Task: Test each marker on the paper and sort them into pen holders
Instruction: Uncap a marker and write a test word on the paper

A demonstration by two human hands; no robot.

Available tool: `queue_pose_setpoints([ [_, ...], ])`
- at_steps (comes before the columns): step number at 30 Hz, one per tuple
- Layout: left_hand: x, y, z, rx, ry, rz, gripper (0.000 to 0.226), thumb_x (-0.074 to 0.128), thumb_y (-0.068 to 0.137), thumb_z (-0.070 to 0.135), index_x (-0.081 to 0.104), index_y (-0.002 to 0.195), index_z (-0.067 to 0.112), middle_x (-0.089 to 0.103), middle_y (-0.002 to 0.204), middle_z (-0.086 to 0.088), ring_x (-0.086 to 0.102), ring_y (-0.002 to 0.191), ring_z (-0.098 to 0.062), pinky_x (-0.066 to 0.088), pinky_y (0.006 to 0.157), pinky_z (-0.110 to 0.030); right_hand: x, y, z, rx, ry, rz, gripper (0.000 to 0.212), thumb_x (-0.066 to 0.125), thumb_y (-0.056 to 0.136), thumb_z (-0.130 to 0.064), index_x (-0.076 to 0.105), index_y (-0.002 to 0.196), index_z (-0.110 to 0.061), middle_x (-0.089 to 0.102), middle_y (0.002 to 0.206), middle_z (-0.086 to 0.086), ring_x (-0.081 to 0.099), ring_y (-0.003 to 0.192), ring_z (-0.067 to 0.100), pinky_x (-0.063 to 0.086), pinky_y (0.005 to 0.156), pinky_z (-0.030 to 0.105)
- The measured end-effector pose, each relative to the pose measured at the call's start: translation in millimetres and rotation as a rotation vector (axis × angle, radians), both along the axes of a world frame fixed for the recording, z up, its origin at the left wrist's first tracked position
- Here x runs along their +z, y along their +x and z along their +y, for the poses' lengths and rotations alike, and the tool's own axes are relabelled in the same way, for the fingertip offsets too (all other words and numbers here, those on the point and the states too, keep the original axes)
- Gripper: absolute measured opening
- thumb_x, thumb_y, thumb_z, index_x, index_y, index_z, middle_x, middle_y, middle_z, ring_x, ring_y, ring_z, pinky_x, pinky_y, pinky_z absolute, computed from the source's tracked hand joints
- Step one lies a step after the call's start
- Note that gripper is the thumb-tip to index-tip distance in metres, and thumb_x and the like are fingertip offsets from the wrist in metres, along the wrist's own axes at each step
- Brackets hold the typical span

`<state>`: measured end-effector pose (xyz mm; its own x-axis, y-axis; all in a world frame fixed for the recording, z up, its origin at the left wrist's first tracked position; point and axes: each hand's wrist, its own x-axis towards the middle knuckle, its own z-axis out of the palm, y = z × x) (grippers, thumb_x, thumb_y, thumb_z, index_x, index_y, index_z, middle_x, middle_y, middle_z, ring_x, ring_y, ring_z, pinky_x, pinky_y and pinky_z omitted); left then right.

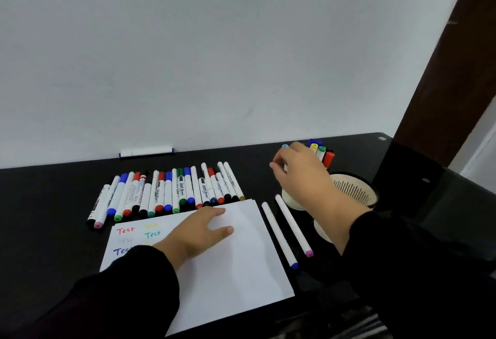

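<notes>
Here, left hand (200,228) spread flat on the paper (241,263), right hand (298,175) over the marker-filled pen holder (291,203), fingers curled, grip unclear, unsorted markers (166,191) rowed beyond the paper, two more markers (285,231) beside it, dark surface (53,204).

Capped markers (171,191) rowed behind scribbled paper (233,252); others upright in cream holder (291,201).

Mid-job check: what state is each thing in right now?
Paper: flat, test words written top left.
Left hand: open, resting on paper.
Right hand: over far pen holder, grip unclear.
Far pen holder: upright, holds markers.
Near pen holder: upright.
Marker row: lying, capped.
</notes>
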<state>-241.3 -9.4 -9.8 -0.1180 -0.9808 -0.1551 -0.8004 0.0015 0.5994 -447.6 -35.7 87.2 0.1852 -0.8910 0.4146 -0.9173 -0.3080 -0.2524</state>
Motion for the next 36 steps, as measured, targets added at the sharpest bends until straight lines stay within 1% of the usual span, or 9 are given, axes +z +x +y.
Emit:
queue_pose_setpoints([
  [3, 5, 11, 0, 0.04, -0.04, 0.039, 0.056, 0.055, 0.089, 0.045, 0.038, 0.14, 0.029, 0.034, 0.147, 0.008, 0.033, 0.133, -0.011, 0.027, 0.108, -0.028, -5, 26, -4, 0.084, 0.021, 0.017, 0.023, 0.05, 0.096, -0.03, 0.062, 0.105, -0.012, 0.052, 0.099, 0.002, 0.048, 0.093, 0.016, 0.037, 0.073, 0.024],
  [7, 8, 41, -4, 0.095, -0.137, -0.008, 0.055, 0.054, 0.09, 0.043, 0.037, 0.141, 0.029, 0.036, 0.146, 0.008, 0.033, 0.133, -0.011, 0.028, 0.109, -0.031, -14, 65, -23, 0.17, 0.117, 0.093, 0.025, 0.046, 0.097, -0.03, 0.061, 0.109, -0.013, 0.054, 0.102, 0.004, 0.05, 0.095, 0.018, 0.043, 0.075, 0.028],
  [11, 2, 96, -14, 0.196, -0.158, -0.111, 0.061, 0.052, 0.09, 0.047, 0.03, 0.144, 0.03, 0.027, 0.151, 0.012, 0.023, 0.138, -0.007, 0.021, 0.112, -0.03, -25, 114, -55, 0.261, 0.223, 0.182, 0.025, 0.043, 0.098, -0.032, 0.059, 0.112, -0.017, 0.054, 0.108, 0.003, 0.052, 0.098, 0.019, 0.044, 0.078, 0.028],
  [16, -1, 164, -30, 0.243, -0.111, -0.275, 0.069, 0.048, 0.09, 0.053, 0.02, 0.148, 0.029, 0.014, 0.155, 0.015, 0.013, 0.141, -0.007, 0.017, 0.114, -0.03, -36, 176, -102, 0.371, 0.268, 0.193, 0.022, 0.045, 0.097, -0.031, 0.058, 0.112, -0.02, 0.055, 0.113, 0.002, 0.053, 0.098, 0.018, 0.043, 0.08, 0.028],
  [19, -4, 191, -41, 0.223, -0.091, -0.296, 0.075, 0.047, 0.088, 0.058, 0.017, 0.149, 0.028, 0.009, 0.156, 0.015, 0.01, 0.142, -0.007, 0.016, 0.114, -0.029, -41, 209, -129, 0.405, 0.275, 0.186, 0.028, 0.048, 0.096, -0.03, 0.055, 0.122, -0.018, 0.054, 0.12, 0.004, 0.054, 0.104, 0.021, 0.043, 0.083, 0.029],
  [23, -8, 208, -55, 0.185, -0.028, -0.269, 0.078, 0.047, 0.086, 0.06, 0.013, 0.149, 0.031, 0.005, 0.156, 0.017, 0.007, 0.142, -0.006, 0.015, 0.114, -0.031, -54, 246, -166, 0.43, 0.289, 0.23, 0.041, 0.051, 0.095, -0.03, 0.046, 0.135, -0.019, 0.048, 0.131, 0.006, 0.049, 0.117, 0.024, 0.042, 0.095, 0.034],
  [28, -20, 216, -61, 0.172, -0.061, -0.212, 0.077, 0.05, 0.085, 0.059, 0.013, 0.148, 0.034, 0.007, 0.154, 0.021, 0.009, 0.14, -0.003, 0.015, 0.113, -0.027, -77, 278, -201, 0.467, 0.28, 0.291, 0.048, 0.05, 0.096, -0.026, 0.038, 0.141, -0.018, 0.041, 0.138, 0.007, 0.042, 0.125, 0.026, 0.038, 0.097, 0.035],
  [32, -23, 217, -60, 0.169, -0.089, -0.174, 0.078, 0.051, 0.083, 0.06, 0.013, 0.147, 0.036, 0.007, 0.153, 0.023, 0.008, 0.14, -0.001, 0.016, 0.116, -0.029, -90, 290, -225, 0.466, 0.266, 0.33, 0.049, 0.047, 0.097, -0.021, 0.034, 0.144, -0.016, 0.038, 0.141, 0.009, 0.038, 0.128, 0.029, 0.035, 0.1, 0.037],
  [36, -28, 221, -62, 0.168, -0.087, -0.167, 0.079, 0.05, 0.082, 0.061, 0.012, 0.147, 0.038, 0.007, 0.152, 0.026, 0.008, 0.139, 0.001, 0.015, 0.113, -0.026, -101, 301, -242, 0.416, 0.251, 0.389, 0.044, 0.045, 0.097, -0.018, 0.038, 0.14, -0.013, 0.039, 0.139, 0.011, 0.038, 0.125, 0.031, 0.037, 0.099, 0.04],
])
